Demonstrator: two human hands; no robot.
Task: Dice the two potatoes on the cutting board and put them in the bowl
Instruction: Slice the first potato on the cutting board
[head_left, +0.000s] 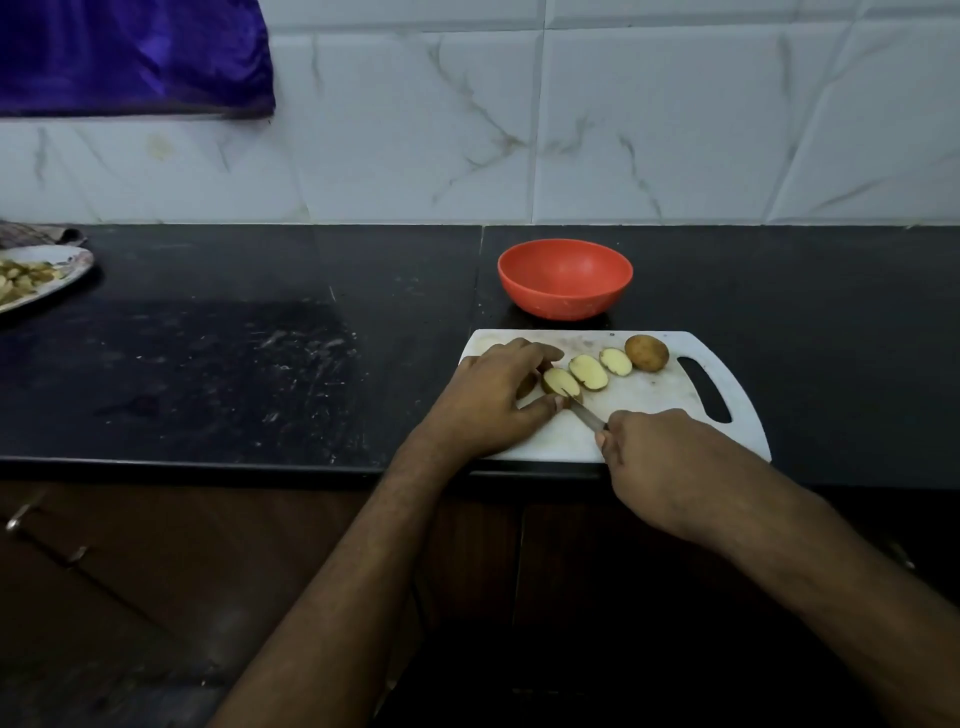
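A white cutting board (670, 410) lies at the counter's front edge. On it my left hand (493, 400) pins a cut potato piece (560, 383) between fingers and thumb. My right hand (660, 457) grips a knife (589, 417) whose blade tip meets that piece. Two cut slices (588, 372) (616, 361) lie face up to the right of it. A whole brown potato (647, 353) rests further right, near the board's handle slot. An orange-red bowl (565, 278) stands just behind the board; nothing shows inside it.
A black stone counter (234, 353) runs left to right below a white tiled wall. A plate (72, 267) with food pieces sits at the far left. Purple cloth (135, 57) hangs top left. Dark cabinet doors (104, 571) lie below the counter edge.
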